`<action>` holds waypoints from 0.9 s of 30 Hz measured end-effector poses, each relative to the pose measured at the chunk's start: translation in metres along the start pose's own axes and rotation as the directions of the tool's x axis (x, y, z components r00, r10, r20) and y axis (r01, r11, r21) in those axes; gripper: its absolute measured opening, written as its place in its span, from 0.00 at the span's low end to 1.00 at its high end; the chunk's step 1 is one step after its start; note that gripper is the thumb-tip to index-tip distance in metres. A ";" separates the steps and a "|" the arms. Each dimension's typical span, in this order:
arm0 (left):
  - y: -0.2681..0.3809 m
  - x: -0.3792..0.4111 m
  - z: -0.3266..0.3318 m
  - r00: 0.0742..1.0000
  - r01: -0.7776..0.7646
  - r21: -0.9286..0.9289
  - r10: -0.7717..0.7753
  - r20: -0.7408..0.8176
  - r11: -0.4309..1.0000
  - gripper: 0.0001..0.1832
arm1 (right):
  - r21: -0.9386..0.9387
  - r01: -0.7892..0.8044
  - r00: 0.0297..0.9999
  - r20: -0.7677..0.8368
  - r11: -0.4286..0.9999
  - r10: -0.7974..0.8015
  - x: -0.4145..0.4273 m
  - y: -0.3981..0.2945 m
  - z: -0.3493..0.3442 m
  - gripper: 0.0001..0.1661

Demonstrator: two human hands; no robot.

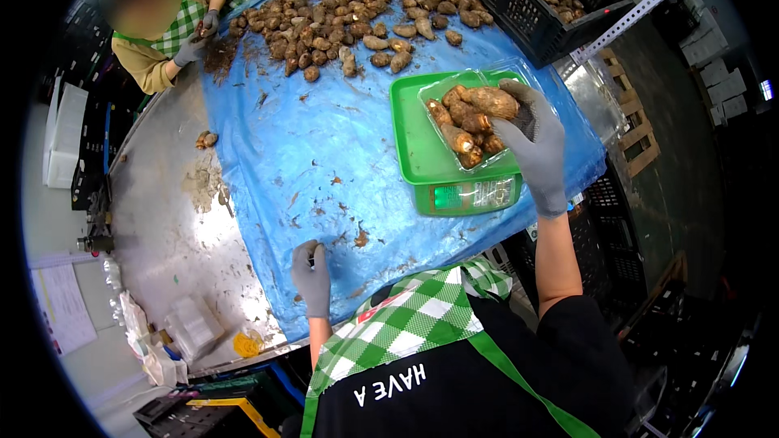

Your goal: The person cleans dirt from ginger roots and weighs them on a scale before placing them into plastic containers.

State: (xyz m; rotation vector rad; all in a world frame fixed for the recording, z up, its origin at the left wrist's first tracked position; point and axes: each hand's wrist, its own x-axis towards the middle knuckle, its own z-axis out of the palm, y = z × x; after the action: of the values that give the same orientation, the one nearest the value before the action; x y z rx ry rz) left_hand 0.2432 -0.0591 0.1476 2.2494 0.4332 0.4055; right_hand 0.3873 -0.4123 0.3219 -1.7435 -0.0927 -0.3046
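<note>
My right hand [535, 140], in a grey glove, has its thumb and fingers around a large taro corm [492, 102] at the top of a filled clear plastic container [444, 134]. The container lies tilted on the green tray [420, 158] of a digital scale [468, 194] with a lit display. My left hand [311, 274], also gloved, rests low over the blue plastic sheet [292, 152] with its fingers curled; whether it holds something small cannot be told. A heap of taro corms [328, 24] covers the far part of the sheet.
Black crates [535, 18] with more corms stand at the far right. A co-worker [176, 30] in a green checked apron handles something at the far left. Stacked clear containers [193, 325] and yellow rubber bands [248, 344] lie on the metal table [158, 219] at the near left.
</note>
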 end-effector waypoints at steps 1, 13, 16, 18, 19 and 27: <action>-0.002 0.000 -0.002 1.000 -0.002 0.024 0.001 0.022 1.000 0.10 | -0.014 0.016 1.000 0.007 1.000 -0.016 0.000 0.001 0.000 0.27; -0.009 -0.005 0.002 0.996 0.065 0.040 -0.062 -0.061 0.997 0.14 | 0.017 0.041 0.993 -0.109 0.999 -0.039 0.006 0.010 -0.003 0.26; -0.003 -0.003 -0.003 0.977 0.200 0.180 -0.211 0.042 0.963 0.18 | -0.056 0.073 0.995 -0.059 0.996 -0.077 0.014 0.025 -0.001 0.25; 0.002 -0.004 -0.003 0.965 0.239 0.173 -0.253 0.067 0.956 0.20 | -0.203 0.050 0.998 0.037 0.978 -0.044 0.024 0.039 0.004 0.24; -0.002 -0.005 0.000 0.975 0.209 0.133 -0.217 0.050 0.969 0.20 | -0.275 0.058 0.996 0.081 0.960 -0.037 0.031 0.044 0.008 0.23; -0.003 -0.006 0.003 0.987 0.158 0.111 -0.156 -0.025 0.981 0.16 | -0.533 0.161 0.987 0.067 0.831 -0.148 0.052 0.070 0.027 0.24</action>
State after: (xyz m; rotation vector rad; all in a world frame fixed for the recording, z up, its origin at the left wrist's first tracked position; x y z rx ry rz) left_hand 0.2384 -0.0614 0.1428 2.3017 0.6521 0.3245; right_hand 0.4573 -0.4050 0.2636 -2.3073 -0.1791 -0.4619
